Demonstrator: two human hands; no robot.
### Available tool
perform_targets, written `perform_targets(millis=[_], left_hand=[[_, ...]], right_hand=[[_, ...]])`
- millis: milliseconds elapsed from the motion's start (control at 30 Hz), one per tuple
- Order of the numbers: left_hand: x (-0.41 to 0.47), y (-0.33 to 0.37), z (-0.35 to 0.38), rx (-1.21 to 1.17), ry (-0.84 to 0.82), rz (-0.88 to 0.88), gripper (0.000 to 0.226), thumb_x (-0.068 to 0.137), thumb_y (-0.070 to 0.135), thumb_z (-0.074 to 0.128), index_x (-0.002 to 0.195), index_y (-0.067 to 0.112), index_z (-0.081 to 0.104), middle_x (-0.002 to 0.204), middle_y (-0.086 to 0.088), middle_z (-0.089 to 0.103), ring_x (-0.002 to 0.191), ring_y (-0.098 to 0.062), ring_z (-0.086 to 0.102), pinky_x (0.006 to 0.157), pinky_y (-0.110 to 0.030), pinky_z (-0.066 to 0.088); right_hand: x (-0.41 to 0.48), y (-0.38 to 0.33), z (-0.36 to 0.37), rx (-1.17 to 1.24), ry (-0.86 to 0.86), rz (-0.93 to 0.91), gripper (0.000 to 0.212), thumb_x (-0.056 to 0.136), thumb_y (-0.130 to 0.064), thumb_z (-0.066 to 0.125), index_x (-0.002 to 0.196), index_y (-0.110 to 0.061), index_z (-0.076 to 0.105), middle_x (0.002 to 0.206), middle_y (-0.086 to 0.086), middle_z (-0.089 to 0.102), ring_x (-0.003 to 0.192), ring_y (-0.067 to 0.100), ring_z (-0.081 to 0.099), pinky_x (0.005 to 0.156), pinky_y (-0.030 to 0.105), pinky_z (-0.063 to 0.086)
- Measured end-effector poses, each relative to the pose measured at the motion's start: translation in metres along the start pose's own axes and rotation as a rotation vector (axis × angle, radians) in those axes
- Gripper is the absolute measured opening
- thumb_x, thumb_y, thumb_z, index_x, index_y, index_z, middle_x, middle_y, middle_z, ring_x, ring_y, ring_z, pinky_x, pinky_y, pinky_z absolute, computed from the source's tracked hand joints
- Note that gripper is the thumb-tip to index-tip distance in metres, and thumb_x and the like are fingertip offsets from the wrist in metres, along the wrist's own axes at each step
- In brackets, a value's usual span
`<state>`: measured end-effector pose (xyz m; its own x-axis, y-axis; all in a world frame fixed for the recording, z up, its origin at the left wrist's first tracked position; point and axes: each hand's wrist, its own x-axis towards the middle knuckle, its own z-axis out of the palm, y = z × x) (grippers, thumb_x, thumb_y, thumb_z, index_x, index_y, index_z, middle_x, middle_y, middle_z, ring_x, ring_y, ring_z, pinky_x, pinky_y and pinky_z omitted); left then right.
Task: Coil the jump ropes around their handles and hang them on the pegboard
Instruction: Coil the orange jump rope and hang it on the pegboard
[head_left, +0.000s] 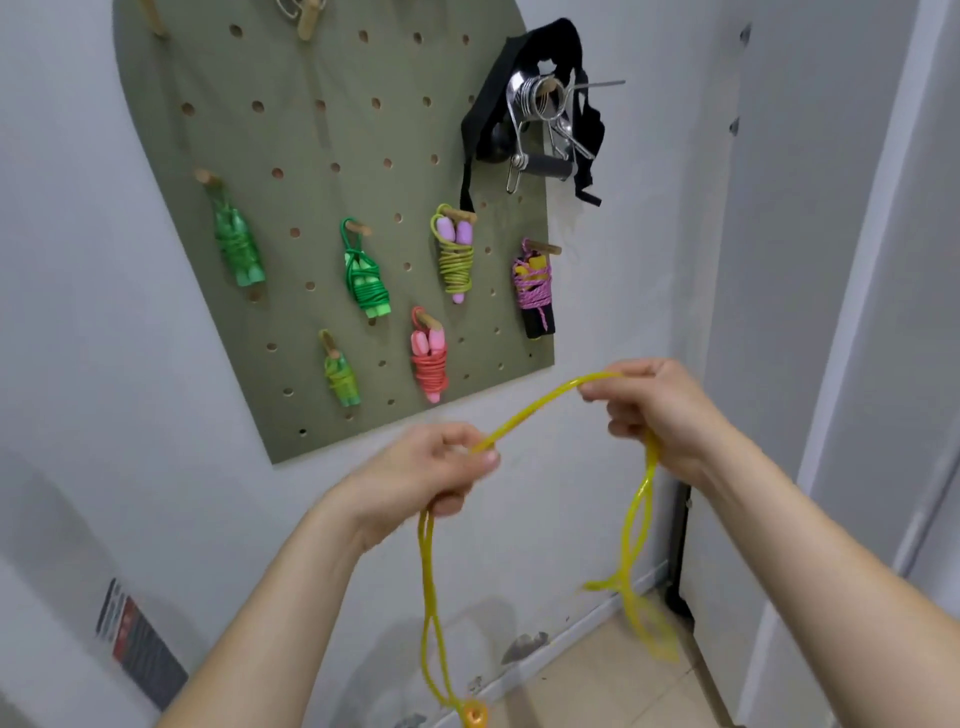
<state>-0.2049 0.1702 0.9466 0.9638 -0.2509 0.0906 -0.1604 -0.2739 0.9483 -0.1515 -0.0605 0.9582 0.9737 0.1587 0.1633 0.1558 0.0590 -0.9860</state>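
Observation:
A yellow jump rope (535, 413) stretches between my two hands in front of the green pegboard (332, 156). My left hand (436, 467) grips doubled strands that hang down to an orange-yellow handle end (474, 716) at the bottom edge. My right hand (654, 410) pinches the rope higher up; blurred loops (636, 545) dangle below it. Several coiled ropes hang on wooden pegs: green ones (236, 244) (366, 280) (340, 376), a yellow-green one with lilac handles (456, 254), a pink one (431, 361) and a purple one on black handles (535, 291).
A black strap with metal spring clips and a grey grip (540, 114) hangs at the pegboard's upper right. A white door frame (857, 312) stands at the right. Beige floor tiles (597, 670) lie below. A dark leaflet (137, 639) sticks to the wall at lower left.

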Motion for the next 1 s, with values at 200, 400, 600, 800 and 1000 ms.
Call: perform_targets(millis=[200, 400, 600, 800, 1000], left_hand=[[-0.023, -0.084, 0.045, 0.024, -0.236, -0.184, 0.029, 0.1, 0.024, 0.042, 0.074, 0.014, 0.051, 0.051, 0.006, 0.057, 0.058, -0.013, 0.063, 0.057, -0.017, 0.043], [0.0, -0.054, 0.074, -0.501, 0.091, -0.224, 0.027, 0.099, 0.024, 0.042, 0.08, 0.008, 0.053, 0.06, -0.012, 0.061, 0.06, -0.027, 0.068, 0.062, -0.034, 0.056], [0.054, -0.001, 0.087, -0.91, 0.277, -0.136, 0.027, 0.103, 0.021, 0.038, 0.083, 0.007, 0.049, 0.056, -0.011, 0.064, 0.059, -0.026, 0.071, 0.049, -0.025, 0.056], [0.063, 0.005, 0.075, -0.712, 0.233, -0.171, 0.041, 0.099, 0.044, 0.037, 0.101, 0.007, 0.056, 0.092, -0.017, 0.073, 0.09, -0.03, 0.071, 0.082, -0.04, 0.055], [0.013, -0.03, 0.104, -0.112, -0.034, -0.142, 0.035, 0.098, 0.035, 0.048, 0.085, 0.006, 0.063, 0.04, -0.002, 0.043, 0.033, -0.013, 0.037, 0.041, -0.029, 0.016]], right_hand=[[0.033, -0.022, -0.027, -0.021, 0.507, -0.029, 0.009, 0.068, -0.015, 0.057, 0.06, -0.011, 0.059, 0.047, -0.001, 0.045, 0.045, 0.016, 0.042, 0.055, 0.027, 0.038], [-0.026, 0.027, -0.02, -1.247, 0.098, -0.003, 0.053, 0.092, -0.059, 0.045, 0.139, -0.037, 0.037, 0.141, 0.001, 0.043, 0.133, 0.02, 0.036, 0.104, 0.045, 0.036], [-0.087, 0.111, 0.01, -0.082, -0.432, 0.299, 0.046, 0.086, -0.051, 0.059, 0.109, -0.011, 0.062, 0.093, 0.01, 0.073, 0.085, 0.015, 0.067, 0.079, 0.023, 0.05], [-0.088, 0.104, 0.008, 0.185, -0.211, 0.257, 0.031, 0.091, -0.039, 0.06, 0.079, -0.009, 0.061, 0.065, 0.015, 0.065, 0.067, 0.029, 0.068, 0.07, 0.036, 0.051], [-0.064, 0.075, 0.026, -0.037, -0.247, 0.151, 0.019, 0.098, -0.004, 0.045, 0.09, -0.006, 0.062, 0.066, 0.014, 0.066, 0.061, 0.019, 0.066, 0.058, 0.029, 0.055]])
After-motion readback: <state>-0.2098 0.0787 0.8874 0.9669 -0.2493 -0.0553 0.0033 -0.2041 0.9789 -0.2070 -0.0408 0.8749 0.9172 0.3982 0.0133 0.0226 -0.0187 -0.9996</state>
